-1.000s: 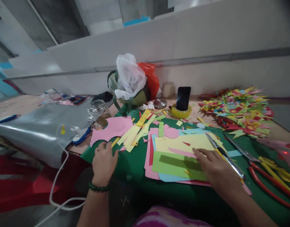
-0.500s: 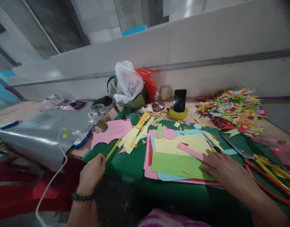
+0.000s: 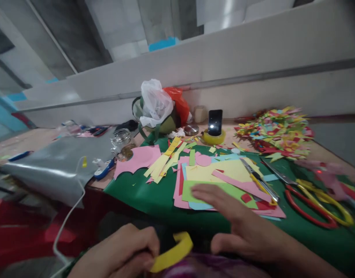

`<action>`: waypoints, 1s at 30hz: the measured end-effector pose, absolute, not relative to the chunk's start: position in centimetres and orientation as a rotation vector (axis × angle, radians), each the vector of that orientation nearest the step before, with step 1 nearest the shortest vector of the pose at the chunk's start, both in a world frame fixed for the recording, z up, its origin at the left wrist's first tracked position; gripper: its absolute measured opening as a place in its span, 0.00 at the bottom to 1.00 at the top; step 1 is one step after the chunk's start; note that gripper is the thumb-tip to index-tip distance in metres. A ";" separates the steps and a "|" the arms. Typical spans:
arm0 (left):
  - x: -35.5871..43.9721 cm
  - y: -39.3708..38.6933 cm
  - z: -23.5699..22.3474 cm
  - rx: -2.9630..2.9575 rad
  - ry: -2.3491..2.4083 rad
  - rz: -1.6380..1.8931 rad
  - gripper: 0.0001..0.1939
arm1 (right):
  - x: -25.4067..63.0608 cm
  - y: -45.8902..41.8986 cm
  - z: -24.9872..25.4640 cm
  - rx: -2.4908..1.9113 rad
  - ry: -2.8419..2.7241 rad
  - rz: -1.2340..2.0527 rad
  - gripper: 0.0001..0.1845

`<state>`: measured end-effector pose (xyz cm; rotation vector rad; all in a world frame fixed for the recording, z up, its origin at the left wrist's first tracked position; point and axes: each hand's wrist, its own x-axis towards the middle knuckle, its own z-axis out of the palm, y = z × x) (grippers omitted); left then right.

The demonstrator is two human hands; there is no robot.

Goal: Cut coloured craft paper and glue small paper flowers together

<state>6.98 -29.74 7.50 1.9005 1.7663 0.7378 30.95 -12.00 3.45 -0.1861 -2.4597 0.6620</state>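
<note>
Yellow strip (image 3: 176, 253) drawn nearer, left hand (image 3: 122, 251) gripping

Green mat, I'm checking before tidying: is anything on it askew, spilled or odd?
The sheet stack looks askew: its edges fan out unevenly. Small paper scraps lie scattered behind it. No spilled liquid shows.

The left hand (image 3: 128, 253) is curled, thumb and forefinger pinched, in front of the green mat (image 3: 154, 199). The right hand (image 3: 232, 218) is open above the mat's near edge, thumb spread from the fingers.
</note>
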 end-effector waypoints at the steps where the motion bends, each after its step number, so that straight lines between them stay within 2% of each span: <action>1: 7.7 -28.4 8.2 1.979 1.640 0.682 0.13 | 30.3 -12.5 4.0 -0.073 -2.490 0.848 0.38; 4: 9.0 -25.1 10.4 2.093 1.389 0.548 0.09 | 29.7 -12.7 4.7 0.017 -2.425 1.392 0.35; 7: 8.9 -22.7 11.9 2.035 1.445 0.537 0.11 | 31.4 -11.5 4.9 -0.245 -2.289 1.626 0.28; 13: 7.7 -16.9 10.0 1.873 1.628 0.711 0.15 | 35.6 -7.6 4.8 -0.703 -2.198 1.330 0.24; 16: 7.3 -13.8 8.6 1.792 1.604 0.688 0.16 | 36.0 -5.5 4.4 -0.809 -2.150 1.307 0.23; 19: 6.7 -11.1 8.0 1.736 1.626 0.695 0.17 | 35.6 -3.6 4.3 -0.901 -2.128 1.263 0.18; 22: 6.1 -9.0 7.6 1.667 1.610 0.824 0.17 | 34.8 -2.1 3.8 -0.963 -2.089 1.203 0.15; 26: 5.2 -6.8 6.2 1.495 1.580 0.962 0.17 | 33.9 -0.6 2.1 -0.941 -2.012 1.365 0.16; 30: 3.6 -5.8 4.6 1.442 1.566 0.806 0.18 | 34.1 0.5 0.6 -0.923 -1.956 1.495 0.18</action>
